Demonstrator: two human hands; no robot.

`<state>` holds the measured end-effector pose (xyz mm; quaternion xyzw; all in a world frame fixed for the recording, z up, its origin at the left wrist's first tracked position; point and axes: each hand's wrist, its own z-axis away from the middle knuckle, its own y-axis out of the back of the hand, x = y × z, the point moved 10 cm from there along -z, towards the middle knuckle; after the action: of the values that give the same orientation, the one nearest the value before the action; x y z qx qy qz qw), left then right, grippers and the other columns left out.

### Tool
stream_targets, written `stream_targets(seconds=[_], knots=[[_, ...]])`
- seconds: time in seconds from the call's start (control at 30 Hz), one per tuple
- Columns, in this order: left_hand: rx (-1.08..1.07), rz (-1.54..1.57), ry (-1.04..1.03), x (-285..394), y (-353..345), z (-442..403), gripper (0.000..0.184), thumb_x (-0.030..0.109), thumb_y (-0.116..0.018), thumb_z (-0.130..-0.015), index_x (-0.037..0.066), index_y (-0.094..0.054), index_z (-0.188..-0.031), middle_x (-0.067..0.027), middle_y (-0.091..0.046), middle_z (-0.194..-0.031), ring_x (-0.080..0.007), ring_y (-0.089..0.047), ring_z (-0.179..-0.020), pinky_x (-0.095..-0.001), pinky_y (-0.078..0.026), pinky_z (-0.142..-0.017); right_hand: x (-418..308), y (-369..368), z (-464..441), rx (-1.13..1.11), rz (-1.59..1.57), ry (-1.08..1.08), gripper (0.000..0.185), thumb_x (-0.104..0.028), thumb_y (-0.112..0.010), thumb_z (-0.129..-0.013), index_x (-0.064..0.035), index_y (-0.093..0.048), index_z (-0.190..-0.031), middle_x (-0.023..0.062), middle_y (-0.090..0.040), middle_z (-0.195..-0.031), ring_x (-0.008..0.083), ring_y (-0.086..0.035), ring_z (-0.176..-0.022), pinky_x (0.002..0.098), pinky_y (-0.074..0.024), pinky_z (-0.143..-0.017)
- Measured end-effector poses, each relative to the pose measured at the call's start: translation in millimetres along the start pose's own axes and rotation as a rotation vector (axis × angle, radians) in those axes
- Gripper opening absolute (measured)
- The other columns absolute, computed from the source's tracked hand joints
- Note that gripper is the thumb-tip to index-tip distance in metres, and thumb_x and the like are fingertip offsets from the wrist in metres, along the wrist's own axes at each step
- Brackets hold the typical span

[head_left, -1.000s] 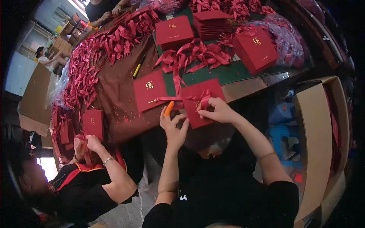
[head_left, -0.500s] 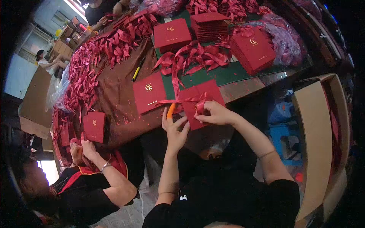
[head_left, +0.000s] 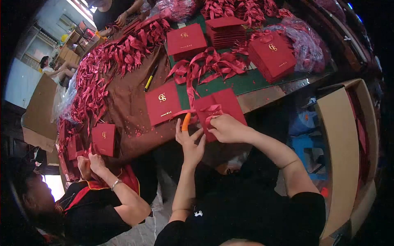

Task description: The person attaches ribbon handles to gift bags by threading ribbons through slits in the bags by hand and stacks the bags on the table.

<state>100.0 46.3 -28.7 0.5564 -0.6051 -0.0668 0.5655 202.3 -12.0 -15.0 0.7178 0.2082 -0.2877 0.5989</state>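
A red paper bag (head_left: 225,101) with a ribbon (head_left: 211,110) across it lies tilted at the table's near edge. My right hand (head_left: 230,128) is closed over its lower part, fingers pinching the ribbon. Beside the bag's left edge, my left hand (head_left: 190,144) has its fingers spread, an orange finger cover (head_left: 186,122) on one of them. The ribbon runs left past that covered fingertip. Close by on the left lies a second red bag (head_left: 163,102) with a gold logo. My right fingertips are partly hidden.
Stacks of red bags (head_left: 186,40) and loose ribbons (head_left: 223,65) cover the green mat (head_left: 262,80). A yellow marker (head_left: 148,83) lies on the brown cloth. At left, a co-worker's hands (head_left: 91,165) work near another bag (head_left: 103,139). A cardboard box (head_left: 338,164) stands right.
My right hand has turned and closed further over the ribbon, now hiding more of the bag's lower part. My left hand stays nearly in place. The view has shifted slightly.
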Motion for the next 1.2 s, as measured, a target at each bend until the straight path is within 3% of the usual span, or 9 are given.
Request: stream_targets(seconds=[0.3, 0.43, 0.6, 0.7, 0.83, 0.93, 1.0, 1.03, 1.2], knots=[[0.027, 0.141, 0.045, 10.9, 3.8, -6.2, 0.020, 0.011, -0.076, -0.069, 0.013, -0.071, -0.088, -0.0162, -0.036, -0.144, -0.0355, -0.016, -0.140, -0.0466, -0.013, -0.111, -4.4, 10.7, 9.2, 0.008, -0.041, -0.034, 0.020, -0.016, -0.060, -0.084, 0.0031, -0.055, -0.084, 0.0230, -0.059, -0.085, 0.0420, -0.058, -0.083, 0.0492, -0.0455, -0.072], [0.041, 0.189, 0.006, 21.4, 5.6, -10.3, 0.020, 0.011, -0.077, -0.068, 0.012, -0.069, -0.086, -0.0154, -0.038, -0.142, -0.0359, -0.016, -0.140, -0.0473, -0.013, -0.110, -24.8, 43.2, 23.6, 0.239, 0.051, 0.124, 0.026, -0.021, -0.064, -0.084, 0.0005, -0.056, -0.096, 0.0210, -0.058, -0.096, 0.0385, -0.058, -0.091, 0.0457, -0.0462, -0.079], [0.044, 0.097, -0.052, 33.7, -0.6, -10.0, 0.020, 0.012, -0.076, -0.068, 0.012, -0.069, -0.087, -0.0155, -0.038, -0.142, -0.0375, -0.017, -0.139, -0.0488, -0.014, -0.109, 6.5, 50.6, 35.1, 0.383, -0.207, 0.057, 0.022, -0.020, -0.072, -0.078, -0.0028, -0.064, -0.090, 0.0130, -0.064, -0.091, 0.0320, -0.059, -0.089, 0.0409, -0.0414, -0.089], [0.022, 0.029, -0.142, 55.0, -4.0, -15.3, 0.024, 0.011, -0.075, -0.067, 0.013, -0.071, -0.091, -0.0152, -0.038, -0.142, -0.0400, -0.018, -0.138, -0.0530, -0.015, -0.106, 33.4, 35.0, 30.9, 0.304, -0.445, -0.103, 0.020, -0.018, -0.072, -0.078, -0.0028, -0.065, -0.088, 0.0121, -0.065, -0.088, 0.0291, -0.059, -0.086, 0.0390, -0.0410, -0.088], [0.050, -0.018, -0.180, 57.0, -6.3, -17.1, 0.023, 0.011, -0.075, -0.066, 0.013, -0.071, -0.089, -0.0152, -0.038, -0.142, -0.0405, -0.019, -0.137, -0.0534, -0.016, -0.106, 27.2, 44.7, 31.7, 0.406, -0.459, -0.040, 0.017, -0.018, -0.072, -0.077, -0.0029, -0.066, -0.083, 0.0109, -0.065, -0.082, 0.0278, -0.059, -0.086, 0.0385, -0.0412, -0.088], [0.057, -0.019, -0.152, 55.6, -7.1, -17.4, 0.020, 0.011, -0.074, -0.067, 0.011, -0.070, -0.086, -0.0150, -0.039, -0.141, -0.0411, -0.020, -0.136, -0.0540, -0.016, -0.105, 36.1, 36.3, 34.5, 0.242, -0.510, -0.170, 0.032, -0.027, -0.076, -0.075, -0.0034, -0.065, -0.094, 0.0113, -0.064, -0.093, 0.0285, -0.057, -0.093, 0.0407, -0.0400, -0.091], [0.073, -0.034, -0.145, 56.1, 0.4, -17.7, 0.017, 0.007, -0.072, -0.067, 0.010, -0.067, -0.083, -0.0170, -0.037, -0.142, -0.0426, -0.017, -0.137, -0.0536, -0.015, -0.107, -8.3, 63.1, 45.4, 0.385, 0.100, 0.218, 0.053, -0.037, -0.079, -0.069, -0.0037, -0.061, -0.107, 0.0132, -0.060, -0.107, 0.0295, -0.055, -0.102, 0.0437, -0.0382, -0.093], [0.074, -0.062, -0.168, 59.7, 4.8, -17.9, 0.016, 0.008, -0.072, -0.067, 0.010, -0.065, -0.082, -0.0187, -0.036, -0.142, -0.0431, -0.017, -0.137, -0.0545, -0.015, -0.106, -8.0, 53.9, 44.9, 0.231, 0.251, 0.190, 0.070, -0.043, -0.080, -0.064, -0.0044, -0.056, -0.116, 0.0139, -0.055, -0.116, 0.0307, -0.051, -0.113, 0.0468, -0.0356, -0.099], [0.030, -0.110, -0.235, 60.1, 0.8, -17.4, 0.014, 0.009, -0.071, -0.069, 0.010, -0.065, -0.081, -0.0179, -0.037, -0.141, -0.0428, -0.017, -0.137, -0.0556, -0.015, -0.106, 12.4, 12.6, 56.6, 0.072, 0.619, 0.246, 0.058, -0.030, -0.073, -0.070, -0.0044, -0.056, -0.120, 0.0109, -0.054, -0.121, 0.0283, -0.047, -0.121, 0.0475, -0.0308, -0.108]])
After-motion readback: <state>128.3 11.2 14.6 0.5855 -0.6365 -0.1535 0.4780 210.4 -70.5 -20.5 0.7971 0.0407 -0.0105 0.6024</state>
